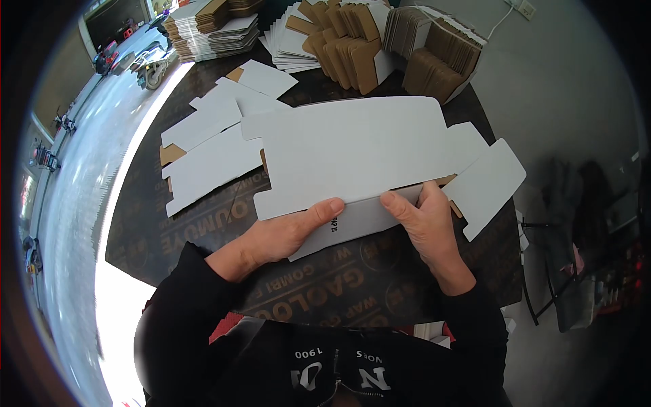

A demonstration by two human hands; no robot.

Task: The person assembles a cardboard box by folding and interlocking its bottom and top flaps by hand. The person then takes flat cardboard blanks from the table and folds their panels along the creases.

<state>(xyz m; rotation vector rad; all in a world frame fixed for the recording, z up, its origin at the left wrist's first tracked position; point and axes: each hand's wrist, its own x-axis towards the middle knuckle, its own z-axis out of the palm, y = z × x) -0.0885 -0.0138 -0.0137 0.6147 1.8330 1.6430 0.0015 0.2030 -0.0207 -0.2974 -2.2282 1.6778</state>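
A white cardboard box blank, partly folded, lies in front of me above the dark table. Its near side panel is bent along a crease and carries small black print. My left hand grips this panel from the left, thumb laid along the crease and the other fingers hidden beneath. From the right, my right hand holds the same edge, its thumb on the panel and its index finger bent at the crease. A flap sticks out at the blank's right end, with brown inner card showing beside it.
Several flat white blanks lie on the printed dark table at left. Along the far edge stand a stack of folded card, fanned brown-and-white blanks and a strapped bundle. A chair is at right.
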